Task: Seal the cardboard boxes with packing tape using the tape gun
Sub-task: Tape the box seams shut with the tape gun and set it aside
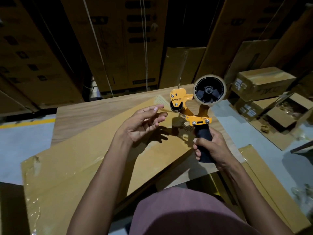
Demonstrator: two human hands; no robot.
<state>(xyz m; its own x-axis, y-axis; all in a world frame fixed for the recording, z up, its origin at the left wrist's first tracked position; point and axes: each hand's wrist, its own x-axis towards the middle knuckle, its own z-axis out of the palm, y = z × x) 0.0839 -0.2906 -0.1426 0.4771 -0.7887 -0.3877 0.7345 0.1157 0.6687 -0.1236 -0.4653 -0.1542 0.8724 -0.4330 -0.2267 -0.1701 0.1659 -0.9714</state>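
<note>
Right hand (211, 146) gripping tape gun (191, 107) by black handle, roll end far, upright over flat cardboard box (101, 158); left hand (144, 124) released, fingers loosely spread beside roller.

Dim storeroom, grey floor (25, 143) with yellow line (27, 123).

One tape gun (191, 114), one tape roll (209, 90), two hands, one flat cardboard box (81, 167).

The scene is dimly lit from above; hard shadows are cast below the grips, and edges are bowed and blurred.
</note>
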